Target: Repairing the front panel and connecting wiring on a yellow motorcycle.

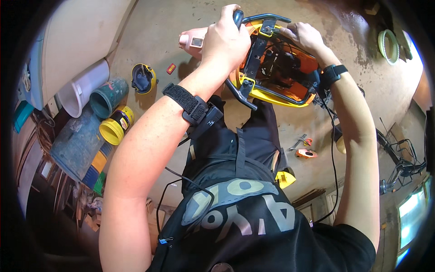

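Note:
A yellow and orange machine [262,93] with black tubular bars lies before me, its inside exposed with cables and dark parts. My left hand [226,43] is closed in a fist at its left side, around a black rounded handle [238,18] that pokes out above the fingers; its kind is unclear. Behind that hand a pale pink object [186,40] with a small dark square window is partly hidden. My right hand [307,37] reaches to the machine's far side. Its fingers are curled against the metal bracket [267,30], and whatever they pinch is too small to make out.
At left stand a white bucket [84,89], a dark green bucket [108,96], a yellow bucket [111,131] and a blue barrel [74,147]. An upturned yellow helmet [144,79] and red box [171,68] lie nearby. Right of my legs are hand tools [298,142] and an orange piece [306,154].

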The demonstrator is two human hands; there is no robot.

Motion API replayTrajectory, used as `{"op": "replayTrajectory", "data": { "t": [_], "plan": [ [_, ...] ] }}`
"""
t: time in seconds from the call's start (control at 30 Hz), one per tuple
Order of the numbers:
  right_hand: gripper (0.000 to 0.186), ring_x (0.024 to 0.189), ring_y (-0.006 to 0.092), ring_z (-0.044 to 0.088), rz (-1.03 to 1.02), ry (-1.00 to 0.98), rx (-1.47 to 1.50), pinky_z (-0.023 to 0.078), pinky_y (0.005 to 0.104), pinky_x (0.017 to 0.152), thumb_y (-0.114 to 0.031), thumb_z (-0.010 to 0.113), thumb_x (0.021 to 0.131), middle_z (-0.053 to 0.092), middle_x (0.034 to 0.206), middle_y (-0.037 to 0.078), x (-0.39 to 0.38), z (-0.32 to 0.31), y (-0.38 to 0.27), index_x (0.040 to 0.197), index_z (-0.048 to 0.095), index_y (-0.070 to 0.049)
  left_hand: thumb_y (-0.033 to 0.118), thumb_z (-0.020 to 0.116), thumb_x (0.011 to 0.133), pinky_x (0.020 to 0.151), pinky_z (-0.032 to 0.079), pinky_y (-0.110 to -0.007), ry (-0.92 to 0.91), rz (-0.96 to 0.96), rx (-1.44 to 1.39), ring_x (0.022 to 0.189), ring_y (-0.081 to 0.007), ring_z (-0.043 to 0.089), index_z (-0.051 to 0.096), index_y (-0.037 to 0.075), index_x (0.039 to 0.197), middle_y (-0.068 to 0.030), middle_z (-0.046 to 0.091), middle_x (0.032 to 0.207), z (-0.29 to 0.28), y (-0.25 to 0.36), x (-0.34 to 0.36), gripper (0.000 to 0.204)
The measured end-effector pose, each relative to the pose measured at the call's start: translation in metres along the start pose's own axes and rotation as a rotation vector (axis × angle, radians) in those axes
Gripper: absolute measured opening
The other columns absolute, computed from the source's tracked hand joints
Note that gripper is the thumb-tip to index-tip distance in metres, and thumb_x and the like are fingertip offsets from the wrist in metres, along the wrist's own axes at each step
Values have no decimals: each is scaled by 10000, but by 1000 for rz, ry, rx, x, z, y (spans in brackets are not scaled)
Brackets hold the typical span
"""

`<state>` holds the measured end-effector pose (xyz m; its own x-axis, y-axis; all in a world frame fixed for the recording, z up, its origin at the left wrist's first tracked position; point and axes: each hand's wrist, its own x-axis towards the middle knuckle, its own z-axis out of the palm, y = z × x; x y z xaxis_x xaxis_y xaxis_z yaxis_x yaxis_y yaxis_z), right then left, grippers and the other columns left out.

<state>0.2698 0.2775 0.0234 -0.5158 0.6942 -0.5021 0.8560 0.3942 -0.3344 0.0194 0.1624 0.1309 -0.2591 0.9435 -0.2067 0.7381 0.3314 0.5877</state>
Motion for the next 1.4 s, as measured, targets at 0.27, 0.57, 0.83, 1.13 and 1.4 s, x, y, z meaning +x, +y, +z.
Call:
{"op": "replayTrajectory", "data": {
  "t": [0.27, 0.57, 0.83, 1.13, 1.4],
  "plan": [
    [530, 1000, 416, 691, -94, -32, -130, 553, 494, 876, -596, 546, 990, 739, 1023, 202, 20, -7, 9, 1126, 753, -128, 207, 549, 1000, 819, 549, -532, -74, -79, -175, 948, -481, 703, 502, 61, 1380, -340, 692, 942, -2, 4, 1, 410],
    [443, 1025, 389, 663, -297, 44, -354, 514, 478, 891, -493, 527, 1018, 725, 988, 192, 63, 1, 21, 1064, 753, -114, 220, 532, 1010, 819, 546, -541, -92, -115, -184, 958, -485, 700, 503, 78, 1382, -344, 689, 941, -4, 7, 1, 399],
    [441, 1066, 361, 648, -238, 108, -308, 447, 475, 947, -493, 511, 1028, 721, 997, 175, 27, -2, 0, 1076, 729, -112, 219, 534, 1006, 824, 539, -547, -124, -121, -194, 945, -486, 703, 490, 83, 1383, -336, 692, 924, -8, 9, -1, 404],
    [388, 1031, 380, 633, -262, 133, -307, 460, 485, 908, -436, 529, 1030, 711, 959, 186, 31, 5, 7, 1022, 707, -92, 225, 565, 976, 886, 492, -528, -69, -78, -30, 896, -463, 706, 551, 98, 1341, -308, 702, 886, -3, 6, 0, 386],
    [341, 952, 357, 615, -279, 269, -239, 453, 482, 853, -409, 568, 1011, 688, 872, 159, 26, 20, 14, 965, 682, -92, 207, 618, 940, 986, 437, -509, 8, -2, 50, 996, -462, 674, 567, 107, 1351, -270, 722, 987, -1, 5, -1, 426]
  ]
}}
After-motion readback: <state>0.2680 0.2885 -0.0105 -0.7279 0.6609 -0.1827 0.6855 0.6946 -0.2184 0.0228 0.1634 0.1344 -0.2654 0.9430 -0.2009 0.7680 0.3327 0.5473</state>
